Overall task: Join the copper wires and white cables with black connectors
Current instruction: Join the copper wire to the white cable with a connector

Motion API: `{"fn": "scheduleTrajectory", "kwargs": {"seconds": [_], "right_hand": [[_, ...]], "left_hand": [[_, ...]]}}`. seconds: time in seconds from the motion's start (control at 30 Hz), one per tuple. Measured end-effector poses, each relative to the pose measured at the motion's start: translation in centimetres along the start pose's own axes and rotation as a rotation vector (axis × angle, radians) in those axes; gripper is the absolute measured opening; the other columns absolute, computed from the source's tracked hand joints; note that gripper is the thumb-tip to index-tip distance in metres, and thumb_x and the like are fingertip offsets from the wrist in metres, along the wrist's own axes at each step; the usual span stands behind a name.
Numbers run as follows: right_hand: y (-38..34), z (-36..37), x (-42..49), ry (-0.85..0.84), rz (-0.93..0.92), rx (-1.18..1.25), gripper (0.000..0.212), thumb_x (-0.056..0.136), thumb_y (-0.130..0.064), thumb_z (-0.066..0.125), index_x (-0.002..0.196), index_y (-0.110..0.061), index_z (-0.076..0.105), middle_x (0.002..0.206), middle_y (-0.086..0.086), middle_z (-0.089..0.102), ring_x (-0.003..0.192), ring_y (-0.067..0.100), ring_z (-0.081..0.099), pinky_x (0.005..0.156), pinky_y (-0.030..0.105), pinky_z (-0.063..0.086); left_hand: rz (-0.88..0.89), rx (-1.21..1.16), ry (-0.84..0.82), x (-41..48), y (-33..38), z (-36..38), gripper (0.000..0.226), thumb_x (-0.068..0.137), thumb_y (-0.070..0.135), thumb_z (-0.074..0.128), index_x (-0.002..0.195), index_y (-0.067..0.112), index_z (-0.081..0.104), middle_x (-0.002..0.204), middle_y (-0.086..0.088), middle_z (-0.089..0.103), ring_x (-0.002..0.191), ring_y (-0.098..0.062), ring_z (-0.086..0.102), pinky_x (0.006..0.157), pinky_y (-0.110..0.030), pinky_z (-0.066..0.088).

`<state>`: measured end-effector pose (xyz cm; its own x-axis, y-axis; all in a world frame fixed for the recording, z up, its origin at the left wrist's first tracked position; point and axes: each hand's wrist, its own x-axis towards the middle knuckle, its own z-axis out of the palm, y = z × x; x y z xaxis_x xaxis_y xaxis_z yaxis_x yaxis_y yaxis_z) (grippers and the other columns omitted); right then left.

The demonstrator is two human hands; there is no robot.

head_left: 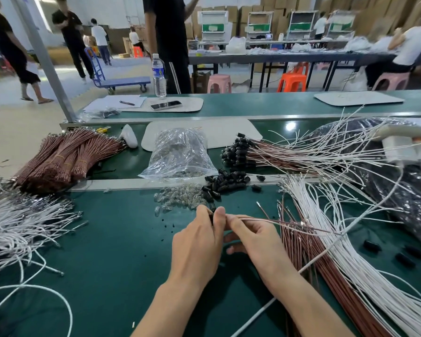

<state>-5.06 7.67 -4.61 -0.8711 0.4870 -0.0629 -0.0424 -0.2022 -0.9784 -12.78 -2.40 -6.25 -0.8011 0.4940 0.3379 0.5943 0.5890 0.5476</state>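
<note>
My left hand pinches a small black connector between thumb and fingers over the green bench. My right hand pinches a copper wire and a white cable at their ends, right against the connector; both run off to the right. A loose heap of black connectors lies just beyond my hands. Loose copper wires and white cables fan out at my right.
Bundled copper wires lie at far left, white cables at left. A clear bag, small clear bulbs and finished wires with connectors lie ahead. Black bag at right. People stand beyond the bench.
</note>
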Motion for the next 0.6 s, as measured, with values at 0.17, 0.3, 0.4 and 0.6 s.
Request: {"fn": "scheduleTrajectory", "kwargs": {"seconds": [0.17, 0.3, 0.4, 0.6], "right_hand": [[0.0, 0.11, 0.03, 0.023, -0.01, -0.053, 0.022, 0.099, -0.02, 0.06, 0.095, -0.019, 0.082, 0.092, 0.005, 0.079, 0.077, 0.017, 0.071, 0.057, 0.021, 0.053], [0.53, 0.35, -0.14, 0.053, -0.071, -0.208, 0.021, 0.099, -0.021, 0.061, 0.095, -0.023, 0.081, 0.089, 0.001, 0.078, 0.081, 0.023, 0.074, 0.06, 0.025, 0.055], [0.74, 0.46, -0.12, 0.047, -0.077, -0.241, 0.022, 0.099, -0.023, 0.061, 0.092, -0.024, 0.081, 0.087, 0.001, 0.078, 0.082, 0.024, 0.074, 0.062, 0.025, 0.055], [0.8, 0.5, 0.05, 0.006, -0.083, -0.238, 0.026, 0.1, -0.021, 0.059, 0.086, -0.023, 0.081, 0.082, 0.0, 0.078, 0.077, 0.012, 0.073, 0.064, 0.021, 0.054]], "left_hand": [[-0.026, 0.087, -0.005, 0.01, 0.22, 0.07, 0.051, 0.09, 0.069, -0.006, 0.081, 0.031, 0.027, 0.06, 0.004, 0.052, 0.064, -0.021, 0.062, 0.057, -0.036, 0.038], [-0.102, 0.332, -0.033, 0.01, 0.19, -0.14, 0.077, 0.086, 0.067, -0.016, 0.086, 0.023, 0.048, 0.072, 0.003, 0.056, 0.072, -0.023, 0.061, 0.056, -0.036, 0.033], [-0.083, 0.481, -0.074, 0.15, 0.32, -0.17, 0.076, 0.09, 0.059, -0.015, 0.099, 0.026, 0.052, 0.076, 0.003, 0.05, 0.071, -0.024, 0.056, 0.051, -0.036, 0.025], [-0.126, 0.417, -0.114, 0.21, 0.19, 0.21, 0.044, 0.107, 0.034, 0.011, 0.12, 0.025, 0.052, 0.095, 0.001, 0.068, 0.088, -0.024, 0.068, 0.058, -0.034, 0.031]]}}
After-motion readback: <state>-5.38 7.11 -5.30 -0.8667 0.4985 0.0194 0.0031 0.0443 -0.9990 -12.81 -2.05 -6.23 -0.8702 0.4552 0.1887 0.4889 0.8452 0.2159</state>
